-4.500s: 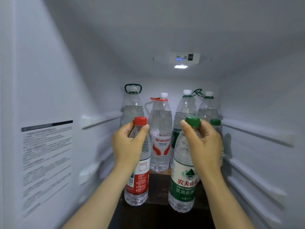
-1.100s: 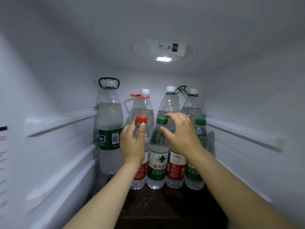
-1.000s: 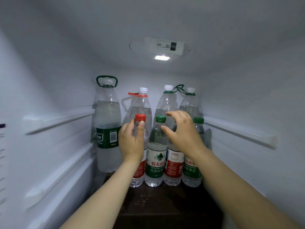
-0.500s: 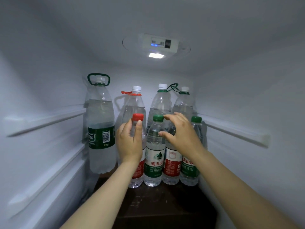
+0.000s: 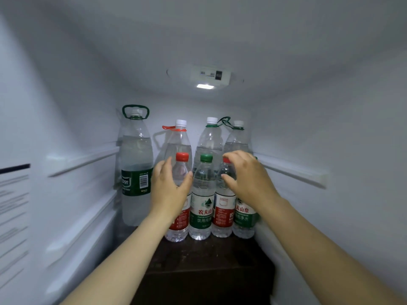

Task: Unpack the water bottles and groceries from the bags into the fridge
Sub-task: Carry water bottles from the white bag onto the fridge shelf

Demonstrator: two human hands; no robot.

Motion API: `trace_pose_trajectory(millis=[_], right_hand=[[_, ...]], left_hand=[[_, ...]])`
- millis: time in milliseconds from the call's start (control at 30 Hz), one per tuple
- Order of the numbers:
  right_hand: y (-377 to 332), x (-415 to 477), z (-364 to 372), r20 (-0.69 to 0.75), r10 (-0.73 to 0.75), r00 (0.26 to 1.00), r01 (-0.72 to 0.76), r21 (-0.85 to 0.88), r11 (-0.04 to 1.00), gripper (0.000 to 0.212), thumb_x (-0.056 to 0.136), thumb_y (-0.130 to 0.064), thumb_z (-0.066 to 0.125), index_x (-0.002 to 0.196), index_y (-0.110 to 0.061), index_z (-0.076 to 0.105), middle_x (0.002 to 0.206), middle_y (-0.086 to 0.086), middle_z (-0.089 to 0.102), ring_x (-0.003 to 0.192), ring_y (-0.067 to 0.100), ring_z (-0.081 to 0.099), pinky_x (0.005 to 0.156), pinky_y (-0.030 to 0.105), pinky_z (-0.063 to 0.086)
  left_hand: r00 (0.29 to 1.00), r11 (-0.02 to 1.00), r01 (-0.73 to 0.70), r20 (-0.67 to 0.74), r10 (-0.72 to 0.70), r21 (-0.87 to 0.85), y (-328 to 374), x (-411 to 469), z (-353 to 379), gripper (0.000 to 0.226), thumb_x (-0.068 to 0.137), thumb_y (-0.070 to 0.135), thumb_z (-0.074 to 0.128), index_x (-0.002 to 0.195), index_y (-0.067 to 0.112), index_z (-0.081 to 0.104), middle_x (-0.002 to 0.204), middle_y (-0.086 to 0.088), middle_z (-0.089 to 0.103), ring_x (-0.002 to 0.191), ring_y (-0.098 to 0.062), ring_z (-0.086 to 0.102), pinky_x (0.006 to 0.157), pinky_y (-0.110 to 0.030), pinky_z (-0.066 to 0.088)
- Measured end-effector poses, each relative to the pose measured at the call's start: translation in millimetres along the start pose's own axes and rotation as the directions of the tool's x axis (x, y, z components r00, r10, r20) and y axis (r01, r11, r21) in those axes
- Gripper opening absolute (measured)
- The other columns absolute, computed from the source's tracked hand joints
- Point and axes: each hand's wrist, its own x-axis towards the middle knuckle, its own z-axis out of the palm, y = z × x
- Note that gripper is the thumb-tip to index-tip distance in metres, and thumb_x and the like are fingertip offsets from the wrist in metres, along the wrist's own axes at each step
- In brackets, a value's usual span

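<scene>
The left hand [image 5: 169,190], its grip slack beside the leftmost red-capped bottle [image 5: 181,169], and the right hand [image 5: 248,179], holding nothing, do best drawing straight back, leaving the front row of bottles [image 5: 202,194] upright.

Left hand [image 5: 169,190], right hand [image 5: 248,179] at bottles [image 5: 202,194]

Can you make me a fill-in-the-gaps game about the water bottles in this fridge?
The front row holds ___ small bottles.
The bottle behind the left hand has a ___ cap.
The big bottle on the far left has a ___ carry loop on top.
Missing words: four; red; green.
</scene>
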Motion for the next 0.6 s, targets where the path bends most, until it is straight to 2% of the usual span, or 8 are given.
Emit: trace_pose_trajectory(millis=[67, 167, 267, 400, 600], right_hand=[[-4.2, -9.3, -13.1, 0.003, 0.007, 1.0, -0.007, -0.027, 1.0, 0.045, 0.091, -0.028, 0.061, 0.134, -0.019, 0.048, 0.13, -0.004, 0.054, 0.121, 0.012, 0.047, 0.104, 0.026, 0.037], [-13.2, -26.6, -33.8, 0.02, 0.024, 1.0, -0.023, -0.083, 0.996, 0.045, 0.091, -0.029, 0.061, 0.133, -0.02, 0.049, 0.129, -0.004, 0.055, 0.119, 0.012, 0.049, 0.103, 0.026, 0.039], [-24.8, -48.2, -55.2, 0.059, 0.039, 0.998, -0.03, -0.143, 0.989, 0.044, 0.091, -0.03, 0.062, 0.132, -0.02, 0.05, 0.127, -0.004, 0.056, 0.117, 0.013, 0.051, 0.1, 0.027, 0.042], [-43.5, -84.2, -85.8, 0.119, 0.085, 0.989, -0.059, -0.211, 0.976, 0.046, 0.091, -0.031, 0.059, 0.135, -0.021, 0.048, 0.132, -0.003, 0.054, 0.121, 0.016, 0.048, 0.099, 0.029, 0.042], [-68.0, -145.1, -133.4, 0.285, 0.184, 0.941, -0.085, -0.325, 0.942, 0.046, 0.093, -0.04, 0.052, 0.136, -0.026, 0.044, 0.133, -0.004, 0.05, 0.121, 0.017, 0.048, 0.097, 0.032, 0.043]], left_hand=[[0.998, 0.998, -0.054, 0.012, 0.054, 0.026, 11.8, -8.4, -13.6, 0.065, 0.09, 0.035, 0.059, 0.145, 0.016, 0.03, 0.146, -0.001, 0.032, 0.133, -0.015, 0.034, 0.11, -0.033, 0.032], [0.986, 0.985, -0.154, 0.082, 0.147, 0.082, 29.6, -21.8, -31.8, 0.06, 0.089, 0.028, 0.061, 0.142, 0.016, 0.036, 0.141, 0.002, 0.038, 0.13, -0.012, 0.037, 0.104, -0.023, 0.029], [0.956, 0.959, -0.254, 0.185, 0.228, 0.129, 46.7, -36.6, -47.0, 0.063, 0.088, 0.028, 0.062, 0.144, 0.018, 0.033, 0.143, 0.003, 0.039, 0.131, -0.013, 0.038, 0.108, -0.026, 0.031], [0.911, 0.931, -0.343, 0.287, 0.298, 0.125, 67.9, -58.9, -68.0, 0.065, 0.089, 0.03, 0.06, 0.145, 0.021, 0.029, 0.144, 0.004, 0.038, 0.132, -0.012, 0.036, 0.11, -0.03, 0.034], [0.804, 0.904, -0.428, 0.455, 0.384, -0.007, 87.3, -106.6, -83.1, 0.068, 0.089, 0.036, 0.06, 0.147, 0.027, 0.025, 0.145, 0.01, 0.034, 0.131, -0.006, 0.035, 0.101, -0.018, 0.028]])
